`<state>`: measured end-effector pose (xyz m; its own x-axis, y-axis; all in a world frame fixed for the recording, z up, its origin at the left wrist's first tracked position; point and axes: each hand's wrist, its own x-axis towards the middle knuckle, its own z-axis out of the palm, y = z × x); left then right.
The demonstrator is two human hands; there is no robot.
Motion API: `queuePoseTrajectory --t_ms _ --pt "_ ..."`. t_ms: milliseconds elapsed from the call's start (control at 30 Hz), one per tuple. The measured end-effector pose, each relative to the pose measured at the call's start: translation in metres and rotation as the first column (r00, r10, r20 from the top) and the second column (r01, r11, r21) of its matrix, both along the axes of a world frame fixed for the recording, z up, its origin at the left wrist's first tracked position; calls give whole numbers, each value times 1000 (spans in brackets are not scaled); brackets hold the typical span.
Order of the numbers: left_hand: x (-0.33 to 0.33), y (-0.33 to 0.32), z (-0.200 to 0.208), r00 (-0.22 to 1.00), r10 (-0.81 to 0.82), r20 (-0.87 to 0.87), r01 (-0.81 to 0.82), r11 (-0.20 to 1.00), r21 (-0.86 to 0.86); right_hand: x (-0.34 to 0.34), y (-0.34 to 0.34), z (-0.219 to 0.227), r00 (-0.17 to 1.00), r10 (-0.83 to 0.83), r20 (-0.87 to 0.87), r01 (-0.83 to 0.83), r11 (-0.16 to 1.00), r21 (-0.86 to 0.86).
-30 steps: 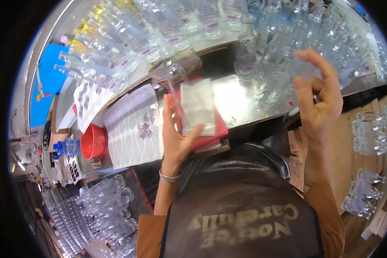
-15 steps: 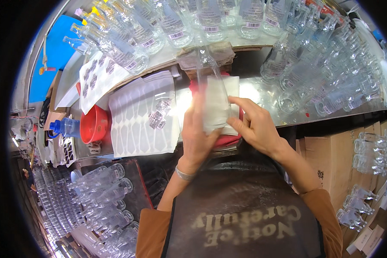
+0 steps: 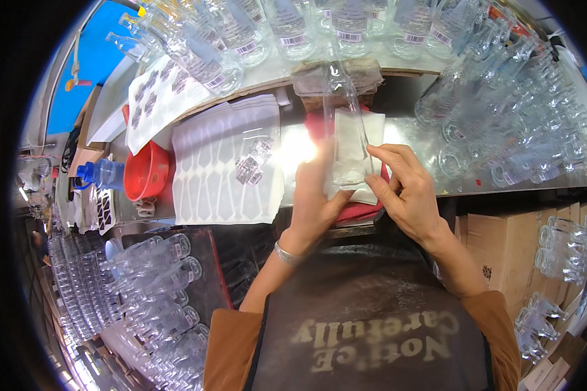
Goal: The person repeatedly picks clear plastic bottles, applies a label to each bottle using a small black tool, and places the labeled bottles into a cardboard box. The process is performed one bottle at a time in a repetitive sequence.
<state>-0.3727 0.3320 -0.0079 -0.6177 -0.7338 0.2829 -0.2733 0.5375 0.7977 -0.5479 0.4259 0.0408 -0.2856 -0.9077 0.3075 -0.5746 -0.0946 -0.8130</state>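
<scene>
A clear glass bottle lies with its neck away from me on a cloth-wrapped rest, its body over a white pad on red cloth. My left hand, partly blurred, is closed along the bottle's left side with the thumb by the base. My right hand has curled fingers, the index finger and thumb at the bottle's right edge. To the left lies a sheet of clear labels with white outlines and a dark printed patch.
Labelled glass bottles stand in rows along the back shelf, and more bottles crowd the right. A red bowl and a blue-capped bottle sit at left. Bottles lie at lower left; cardboard boxes stand at lower right.
The whole view has shifted, so the bench appears farther right. Both hands stay at the bottle; the left one is blurred in both frames.
</scene>
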Motion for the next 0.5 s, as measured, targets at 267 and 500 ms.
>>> queuePoseTrajectory --t_ms 267,500 --pt "66 -27 2 990 54 132 -51 998 -28 -15 11 -15 984 -88 156 69 990 124" --pt "133 -4 6 894 243 376 -161 958 -236 -29 27 -38 974 -90 208 52 982 181"
